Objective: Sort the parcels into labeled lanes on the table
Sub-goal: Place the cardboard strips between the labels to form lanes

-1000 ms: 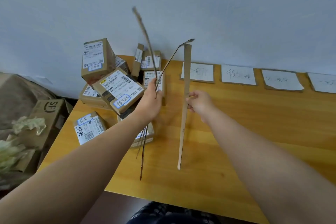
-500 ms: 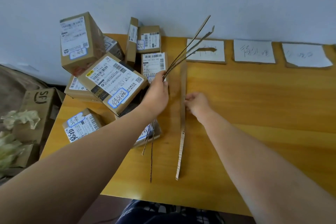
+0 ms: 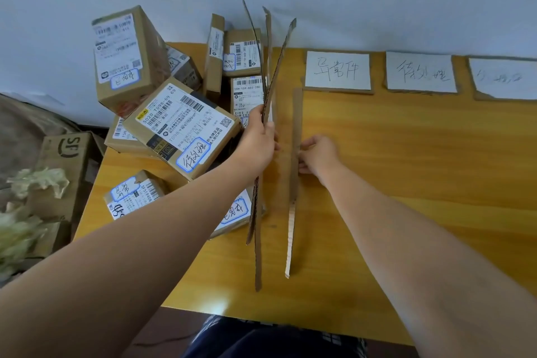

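Left grip (image 3: 258,139) clutches spare cardboard strips (image 3: 258,256), right grip (image 3: 318,155) pinches a single strip (image 3: 297,113) beside it on the bench (image 3: 406,154), probably dividing lanes.

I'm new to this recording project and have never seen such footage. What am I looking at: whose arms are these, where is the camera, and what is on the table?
There is no machine here: a person works with two bare hands. The one camera sits on their head, looking forward and down, so the arms reach in from below. On the wooden table, a pile of labelled cardboard parcels sits at the left, and handwritten paper cards line the far edge. The left hand grips a bundle of cardboard strips. The right hand holds a single strip lying on the table.
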